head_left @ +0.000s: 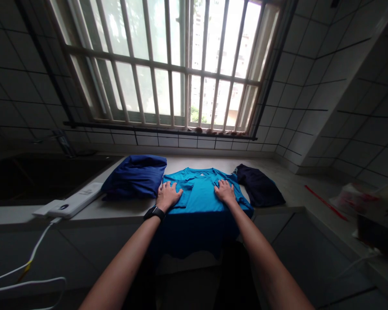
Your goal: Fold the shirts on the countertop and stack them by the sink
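Note:
A bright blue T-shirt (202, 200) lies spread on the counter, its collar toward the window and its lower part hanging over the front edge. Its left sleeve is folded inward over the body. My left hand (168, 196), with a dark watch at the wrist, rests on that folded sleeve with fingers spread. On the shirt's right shoulder side, my right hand (224, 190) lies with its fingers apart. To the left sits a folded dark blue garment (136, 177), close to my left hand. A folded black garment (261, 186) is on the right, beside the shirt.
White power strip (74, 201) with a cable lies left, near the dark sink (51, 172) and its faucet (64, 142). On the right counter are a red strip (326, 202), a plastic bag (354, 199) and a dark device (377, 234). A barred window (168, 66) stands behind.

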Motion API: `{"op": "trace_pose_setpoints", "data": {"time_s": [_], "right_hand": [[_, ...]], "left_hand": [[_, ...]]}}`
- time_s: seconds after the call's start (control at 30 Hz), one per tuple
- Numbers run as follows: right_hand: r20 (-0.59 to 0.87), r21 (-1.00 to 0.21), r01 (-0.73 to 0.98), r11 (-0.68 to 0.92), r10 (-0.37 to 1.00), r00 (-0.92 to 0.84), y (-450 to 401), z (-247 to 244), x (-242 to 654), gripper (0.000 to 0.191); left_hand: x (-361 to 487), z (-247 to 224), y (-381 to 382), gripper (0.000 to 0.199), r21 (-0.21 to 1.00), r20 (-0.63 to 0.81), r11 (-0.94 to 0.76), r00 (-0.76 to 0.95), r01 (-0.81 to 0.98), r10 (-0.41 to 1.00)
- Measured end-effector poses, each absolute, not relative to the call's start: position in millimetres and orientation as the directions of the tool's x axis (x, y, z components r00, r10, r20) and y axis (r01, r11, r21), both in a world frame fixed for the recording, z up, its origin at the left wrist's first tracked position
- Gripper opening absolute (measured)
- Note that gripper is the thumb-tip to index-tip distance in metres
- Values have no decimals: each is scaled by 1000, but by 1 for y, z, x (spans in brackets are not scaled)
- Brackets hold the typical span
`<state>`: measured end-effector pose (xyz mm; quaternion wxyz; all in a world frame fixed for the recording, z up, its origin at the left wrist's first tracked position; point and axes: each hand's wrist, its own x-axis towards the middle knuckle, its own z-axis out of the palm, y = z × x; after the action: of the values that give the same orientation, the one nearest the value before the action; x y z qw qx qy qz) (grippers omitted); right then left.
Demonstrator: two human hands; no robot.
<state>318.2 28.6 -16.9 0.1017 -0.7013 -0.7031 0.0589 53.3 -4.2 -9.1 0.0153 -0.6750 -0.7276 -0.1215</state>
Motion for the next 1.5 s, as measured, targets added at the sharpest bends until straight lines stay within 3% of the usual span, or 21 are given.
{"op": "trace_pose_setpoints", "data": {"time_s": [1.5], "right_hand": [[60, -231, 973, 2, 998, 12, 30, -19, 319, 64]], "left_hand": [[53, -9, -4, 61, 155, 208, 55, -87, 986, 974]]}}
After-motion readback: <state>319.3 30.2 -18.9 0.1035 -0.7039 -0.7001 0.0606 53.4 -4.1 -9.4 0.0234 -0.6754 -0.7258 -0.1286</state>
